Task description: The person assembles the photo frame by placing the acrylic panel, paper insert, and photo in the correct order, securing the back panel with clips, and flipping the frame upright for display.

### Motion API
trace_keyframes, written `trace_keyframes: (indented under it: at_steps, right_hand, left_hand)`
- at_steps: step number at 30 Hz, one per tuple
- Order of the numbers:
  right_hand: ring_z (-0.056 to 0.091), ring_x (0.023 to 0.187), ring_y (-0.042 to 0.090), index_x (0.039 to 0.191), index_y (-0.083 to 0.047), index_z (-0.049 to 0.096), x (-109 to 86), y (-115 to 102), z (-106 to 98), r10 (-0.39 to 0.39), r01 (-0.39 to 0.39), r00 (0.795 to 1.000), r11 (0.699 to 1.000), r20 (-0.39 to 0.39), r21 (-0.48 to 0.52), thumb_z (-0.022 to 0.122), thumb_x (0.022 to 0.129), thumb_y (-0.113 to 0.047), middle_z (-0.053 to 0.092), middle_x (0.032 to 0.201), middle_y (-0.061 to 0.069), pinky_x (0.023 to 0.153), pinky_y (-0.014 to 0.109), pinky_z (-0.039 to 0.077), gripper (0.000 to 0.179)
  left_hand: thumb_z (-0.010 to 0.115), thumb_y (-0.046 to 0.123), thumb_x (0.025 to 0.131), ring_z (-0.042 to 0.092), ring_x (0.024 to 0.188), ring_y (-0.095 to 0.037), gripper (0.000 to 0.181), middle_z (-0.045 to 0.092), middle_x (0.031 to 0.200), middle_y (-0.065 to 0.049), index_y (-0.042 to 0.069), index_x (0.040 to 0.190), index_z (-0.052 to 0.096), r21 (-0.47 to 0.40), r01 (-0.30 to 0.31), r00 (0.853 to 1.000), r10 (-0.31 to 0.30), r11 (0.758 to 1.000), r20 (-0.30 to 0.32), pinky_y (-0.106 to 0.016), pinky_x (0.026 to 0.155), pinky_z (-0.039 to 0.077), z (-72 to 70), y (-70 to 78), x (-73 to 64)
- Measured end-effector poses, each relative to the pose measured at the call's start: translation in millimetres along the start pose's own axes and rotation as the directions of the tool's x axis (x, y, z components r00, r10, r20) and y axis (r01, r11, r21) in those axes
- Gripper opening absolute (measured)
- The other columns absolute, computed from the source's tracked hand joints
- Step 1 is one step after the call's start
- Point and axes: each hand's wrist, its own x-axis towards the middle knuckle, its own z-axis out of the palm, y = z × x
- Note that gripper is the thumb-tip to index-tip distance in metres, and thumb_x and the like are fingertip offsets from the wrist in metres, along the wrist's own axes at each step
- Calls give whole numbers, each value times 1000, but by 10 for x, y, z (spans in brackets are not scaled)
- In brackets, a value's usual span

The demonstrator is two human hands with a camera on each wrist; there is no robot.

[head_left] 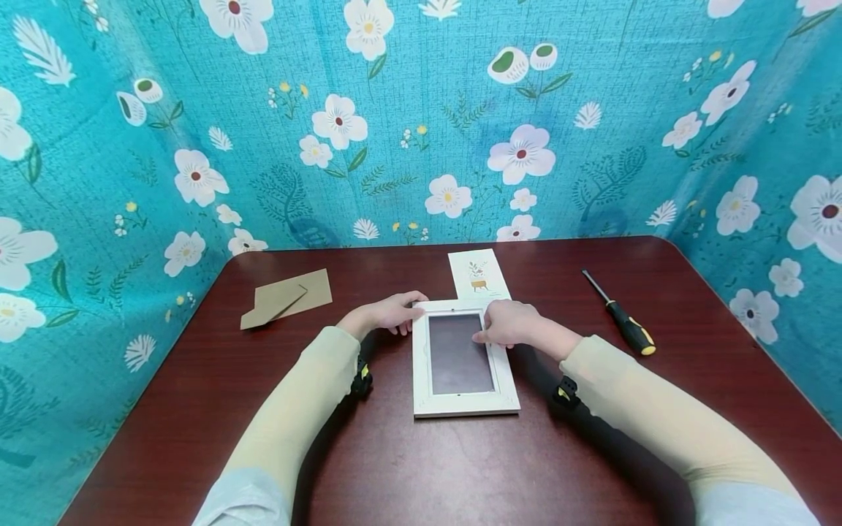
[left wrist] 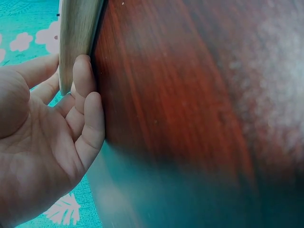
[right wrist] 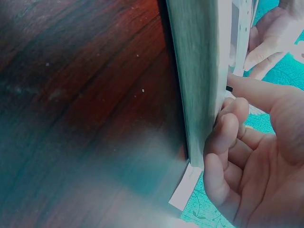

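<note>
A white picture frame (head_left: pixel 422 372) lies flat on the dark red table, with a grey see-through pane (head_left: pixel 460 358) in its opening. Small dark tabs show at the opening's top and bottom edges. My left hand (head_left: pixel 391 313) grips the frame's far left corner, thumb on top; its fingers (left wrist: pixel 84 78) lie along the side edge in the left wrist view. At the far right side, my right hand (head_left: pixel 511 323) holds the frame, thumb reaching over the inner edge. Its other fingers are curled against the side, and a small black tab (right wrist: pixel 229 89) shows by the thumb.
A white card (head_left: pixel 478 274) with a plant drawing lies partly behind the frame's far edge. To the left is a brown backing board (head_left: pixel 309 285) with its stand leg raised. A black and yellow screwdriver (head_left: pixel 628 325) lies right. Flowered blue cloth (head_left: pixel 395 168) hangs around the table.
</note>
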Motion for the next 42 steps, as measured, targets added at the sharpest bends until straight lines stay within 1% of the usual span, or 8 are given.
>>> trace_keyframes:
  at_steps: [4, 9, 13, 18, 26, 33, 37, 42]
  right_hand:
    - [54, 46, 14, 53, -17, 56, 24, 18, 35, 0, 0, 1000, 1000, -12, 6, 69, 89, -41, 54, 46, -3, 49, 32, 37, 45]
    - [55, 47, 14, 53, -17, 55, 37, 29, 59, 0, 0, 1000, 1000, -21, 17, 70, 88, -40, 54, 47, -2, 48, 32, 37, 45]
    - [55, 46, 14, 54, -16, 55, 24, 21, 59, 7, -6, 1000, 999, -29, 34, 71, 88, -39, 54, 46, -2, 49, 33, 37, 44]
    - [56, 47, 15, 55, -15, 55, 9, 24, 66, 10, -9, 1000, 998, -25, 57, 71, 88, -39, 54, 46, -2, 50, 33, 37, 43]
    - [53, 46, 13, 56, -15, 58, -9, 36, 61, 8, -6, 999, 998, -40, 69, 75, 82, -43, 54, 46, -3, 49, 32, 35, 42]
    - [57, 48, 15, 58, -15, 59, -14, 20, 50, 12, -9, 999, 997, -39, 81, 76, 82, -43, 55, 47, -2, 51, 32, 37, 41]
    - [61, 49, 16, 59, -14, 59, -7, 17, 52, 15, -12, 999, 994, -29, 108, 77, 82, -42, 56, 48, -1, 51, 32, 38, 40]
    - [61, 46, 15, 59, -12, 59, -6, 20, 56, 9, -7, 1000, 987, -13, 159, 77, 83, -38, 56, 47, 0, 49, 29, 41, 40]
  left_hand:
    - [49, 27, 102, 56, 65, -20, 34, 55, 76, -8, 14, 134, 48, -10, -5, 1000, 5, 1000, -21, -30, 57, 44, 19, -10, -2]
    - [54, 29, 100, 53, 60, -19, 32, 53, 70, -7, 13, 127, 52, -10, -13, 997, 12, 1000, -74, -28, 51, 42, 69, -17, 14]
    - [56, 29, 99, 53, 58, -18, 31, 54, 70, -7, 12, 124, 54, 1, -21, 992, 21, 1000, -124, -27, 50, 42, 105, -19, 35]
    - [59, 28, 97, 54, 56, -18, 31, 55, 71, -6, 10, 122, 54, 11, -20, 987, 21, 1000, -158, -27, 49, 42, 137, -23, 55]
    - [60, 28, 97, 54, 56, -18, 30, 56, 75, -7, 9, 121, 55, 14, -10, 985, 12, 1000, -172, -27, 49, 43, 139, -8, 55]
    - [60, 28, 97, 55, 58, -18, 30, 57, 75, -8, 11, 121, 55, 16, 0, 984, 3, 1000, -176, -27, 49, 42, 128, 1, 50]
    - [60, 27, 97, 55, 58, -18, 30, 56, 76, -8, 10, 121, 55, 10, -2, 984, 4, 1000, -178, -27, 49, 42, 130, 5, 39]
    - [60, 26, 97, 53, 58, -18, 30, 55, 77, -7, 9, 121, 55, 2, -5, 984, 5, 1000, -176, -27, 49, 42, 138, 10, 27]
